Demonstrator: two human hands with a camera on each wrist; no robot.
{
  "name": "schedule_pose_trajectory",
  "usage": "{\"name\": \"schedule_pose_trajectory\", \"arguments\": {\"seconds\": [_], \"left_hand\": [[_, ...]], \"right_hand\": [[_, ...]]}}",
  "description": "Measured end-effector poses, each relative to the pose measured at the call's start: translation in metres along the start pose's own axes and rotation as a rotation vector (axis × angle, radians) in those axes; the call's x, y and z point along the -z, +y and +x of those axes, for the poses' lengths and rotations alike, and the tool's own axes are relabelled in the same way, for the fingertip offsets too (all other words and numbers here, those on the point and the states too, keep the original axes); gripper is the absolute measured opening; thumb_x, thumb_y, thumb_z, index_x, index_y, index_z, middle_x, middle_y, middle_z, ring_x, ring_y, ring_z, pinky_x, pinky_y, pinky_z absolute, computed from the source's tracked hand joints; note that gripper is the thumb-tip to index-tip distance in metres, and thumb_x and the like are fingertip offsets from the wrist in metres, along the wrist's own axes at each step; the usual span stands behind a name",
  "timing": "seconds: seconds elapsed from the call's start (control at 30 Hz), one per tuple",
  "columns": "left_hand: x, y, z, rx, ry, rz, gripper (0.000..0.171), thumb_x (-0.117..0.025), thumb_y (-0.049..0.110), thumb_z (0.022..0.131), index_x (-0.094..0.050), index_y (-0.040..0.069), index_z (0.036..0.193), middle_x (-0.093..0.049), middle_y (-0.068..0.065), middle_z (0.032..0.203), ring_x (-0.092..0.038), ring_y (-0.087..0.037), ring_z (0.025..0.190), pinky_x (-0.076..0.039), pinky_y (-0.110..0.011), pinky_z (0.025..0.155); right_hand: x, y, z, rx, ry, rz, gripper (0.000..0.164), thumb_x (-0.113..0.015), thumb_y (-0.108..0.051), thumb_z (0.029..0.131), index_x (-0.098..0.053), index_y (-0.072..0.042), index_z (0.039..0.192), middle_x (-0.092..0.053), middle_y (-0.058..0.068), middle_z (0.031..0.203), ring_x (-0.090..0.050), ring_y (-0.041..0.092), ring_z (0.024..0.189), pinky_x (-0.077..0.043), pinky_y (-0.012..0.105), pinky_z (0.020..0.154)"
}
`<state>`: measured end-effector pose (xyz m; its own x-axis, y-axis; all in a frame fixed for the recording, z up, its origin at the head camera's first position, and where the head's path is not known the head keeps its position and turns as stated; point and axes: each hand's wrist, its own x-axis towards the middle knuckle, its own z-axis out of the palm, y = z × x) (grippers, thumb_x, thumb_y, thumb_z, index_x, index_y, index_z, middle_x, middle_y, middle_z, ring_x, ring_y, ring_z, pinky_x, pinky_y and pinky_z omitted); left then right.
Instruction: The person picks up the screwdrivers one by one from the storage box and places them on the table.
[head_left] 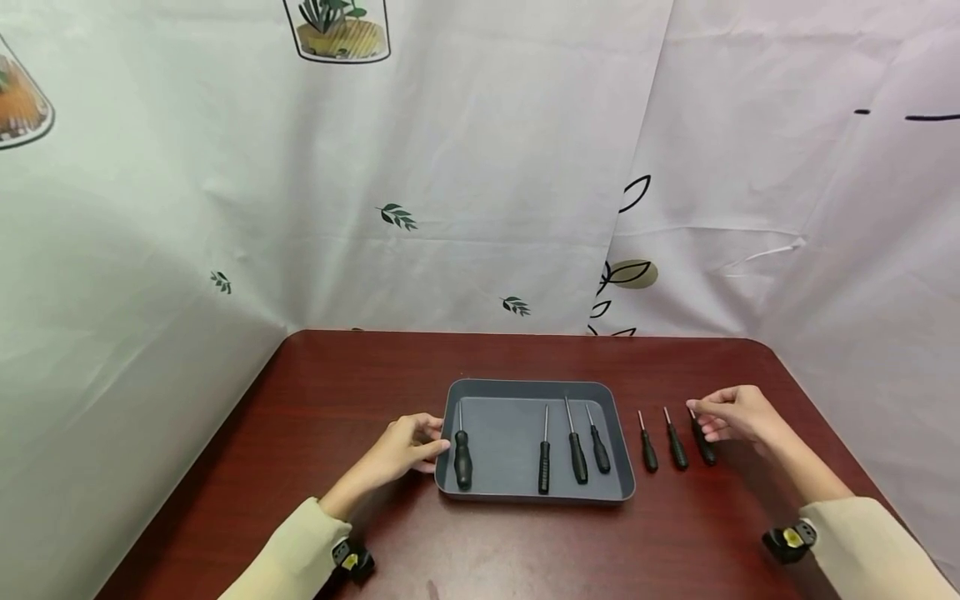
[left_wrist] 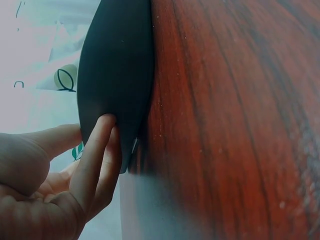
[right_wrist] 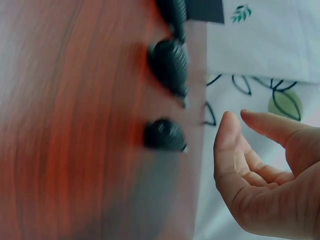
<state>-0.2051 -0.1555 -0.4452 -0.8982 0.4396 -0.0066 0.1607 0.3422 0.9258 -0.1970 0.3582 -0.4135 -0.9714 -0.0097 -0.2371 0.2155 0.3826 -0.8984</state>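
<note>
My left hand (head_left: 401, 450) holds the left edge of a shallow grey tray (head_left: 502, 433), thumb at the rim. In the left wrist view, its fingertips press the tray's outer wall (left_wrist: 117, 65). Several black-handled screwdrivers lie in the tray, the thickest-handled screwdriver (head_left: 463, 464) at the left. Right of the tray, three smaller screwdrivers lie in a row on the table. Over the rightmost screwdriver (head_left: 703, 443) hovers my right hand (head_left: 738, 414), partly covering it in the head view. In the right wrist view, thumb and forefinger are bent with a small gap, apart from the nearest screwdriver (right_wrist: 164, 135).
The dark red wooden table (head_left: 360, 367) has rounded far corners. White printed cloth (head_left: 480, 167) hangs behind it and along both sides. The other two loose screwdrivers (head_left: 648, 452) lie between the tray and my right hand.
</note>
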Motion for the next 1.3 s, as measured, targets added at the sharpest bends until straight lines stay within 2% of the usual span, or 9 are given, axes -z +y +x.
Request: {"name": "schedule_pose_trajectory", "arguments": {"seconds": [0.27,0.6,0.83,1.0,1.13,1.3], "left_hand": [[0.000,0.000,0.000,0.004,0.007,0.002,0.043,-0.068,0.003,0.095,-0.052,-0.019,0.127,-0.064,-0.017,0.098,-0.070,-0.027,0.087,-0.064,-0.034,0.064],[-0.001,-0.002,0.002,0.010,0.005,0.011,0.043,-0.068,0.004,0.095,-0.053,-0.019,0.128,-0.064,-0.015,0.098,-0.070,-0.027,0.087,-0.064,-0.034,0.064],[-0.001,-0.002,0.002,0.019,0.010,0.005,0.042,-0.068,0.003,0.095,-0.053,-0.018,0.128,-0.064,-0.015,0.098,-0.070,-0.027,0.087,-0.064,-0.034,0.064],[0.000,-0.002,0.002,0.005,0.014,0.005,0.042,-0.068,0.004,0.095,-0.053,-0.018,0.127,-0.064,-0.015,0.097,-0.070,-0.027,0.086,-0.064,-0.034,0.064],[0.000,-0.003,0.002,0.008,0.013,0.006,0.043,-0.069,0.004,0.095,-0.053,-0.019,0.128,-0.064,-0.014,0.097,-0.070,-0.026,0.086,-0.064,-0.034,0.064],[0.000,-0.002,0.002,0.012,0.014,0.003,0.044,-0.069,0.005,0.095,-0.053,-0.018,0.128,-0.064,-0.015,0.098,-0.069,-0.026,0.086,-0.064,-0.034,0.064]], "right_hand": [[-0.020,-0.026,0.000,0.073,-0.002,0.054,0.037,-0.068,-0.014,0.096,-0.059,0.020,0.108,-0.069,0.011,0.076,-0.068,0.015,0.062,-0.064,0.035,0.062],[-0.044,-0.050,0.005,0.089,-0.072,0.099,0.030,-0.068,-0.013,0.096,-0.063,0.015,0.106,-0.068,0.007,0.073,-0.067,0.015,0.061,-0.064,0.037,0.063],[-0.065,-0.066,0.005,0.106,-0.096,0.112,0.032,-0.071,-0.012,0.094,-0.063,0.017,0.106,-0.068,0.014,0.075,-0.066,0.015,0.060,-0.064,0.040,0.064],[-0.084,-0.075,0.005,0.139,-0.146,0.102,0.030,-0.069,-0.009,0.094,-0.062,0.019,0.105,-0.067,0.015,0.073,-0.066,0.015,0.057,-0.064,0.040,0.063],[-0.100,-0.081,0.006,0.156,-0.216,0.128,0.027,-0.068,-0.006,0.094,-0.061,0.018,0.102,-0.067,0.015,0.071,-0.066,0.015,0.057,-0.064,0.040,0.062],[-0.119,-0.088,0.009,0.153,-0.284,0.146,0.024,-0.068,-0.007,0.094,-0.063,0.016,0.101,-0.066,0.014,0.071,-0.067,0.015,0.058,-0.064,0.042,0.065]]}}
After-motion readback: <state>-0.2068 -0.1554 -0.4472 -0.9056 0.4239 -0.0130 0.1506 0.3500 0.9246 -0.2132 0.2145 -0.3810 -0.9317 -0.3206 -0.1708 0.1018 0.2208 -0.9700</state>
